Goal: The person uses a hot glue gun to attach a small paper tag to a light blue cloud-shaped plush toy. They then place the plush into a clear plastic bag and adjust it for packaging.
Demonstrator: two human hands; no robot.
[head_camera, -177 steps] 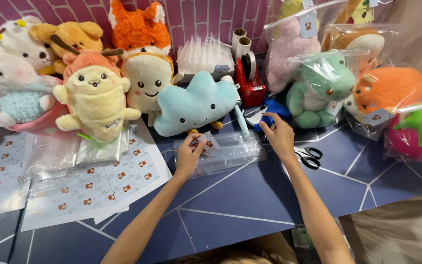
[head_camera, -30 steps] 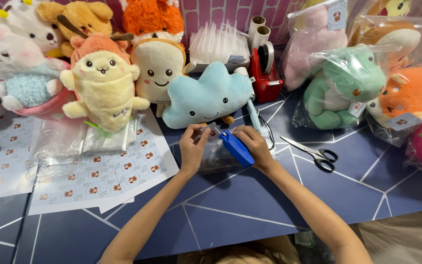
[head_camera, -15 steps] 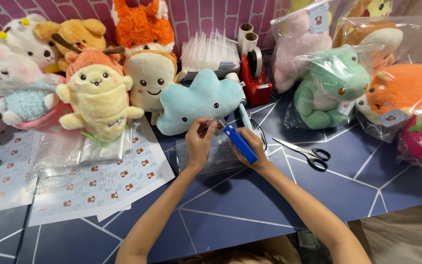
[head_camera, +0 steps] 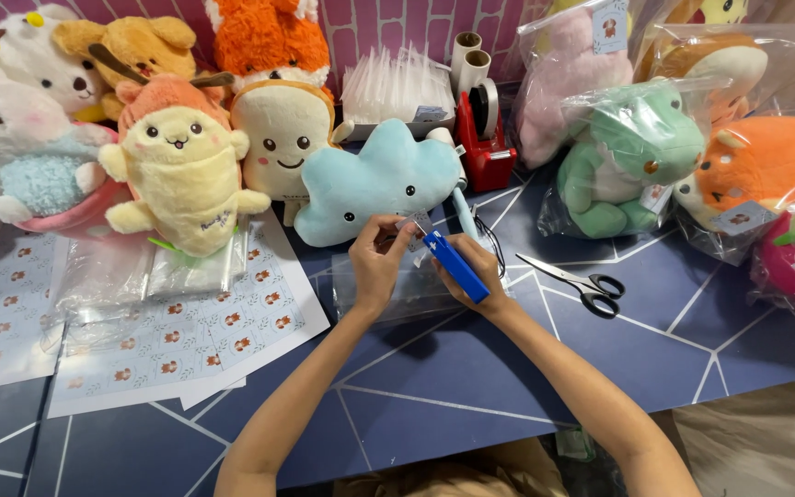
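A blue handheld tool [head_camera: 455, 265] (a slim bar, its kind hard to tell) lies clamped in the fingers of the right hand [head_camera: 473, 269], its tip pointing up toward a small pale tag [head_camera: 409, 225]. The left hand [head_camera: 377, 260] pinches that tag, its fingers closed together on it. Both hands hover over a clear plastic bag [head_camera: 416, 293] lying on the dark blue surface [head_camera: 434, 405]. Just beyond the fingers sits a light blue cloud plush [head_camera: 374, 179]. To the right of the fingers, near but apart, lie black-handled scissors [head_camera: 586, 285]; further back stands a red tape dispenser [head_camera: 482, 138]. Left of the fingers lie sticker sheets [head_camera: 186, 340] and a yellow plush [head_camera: 181, 175].
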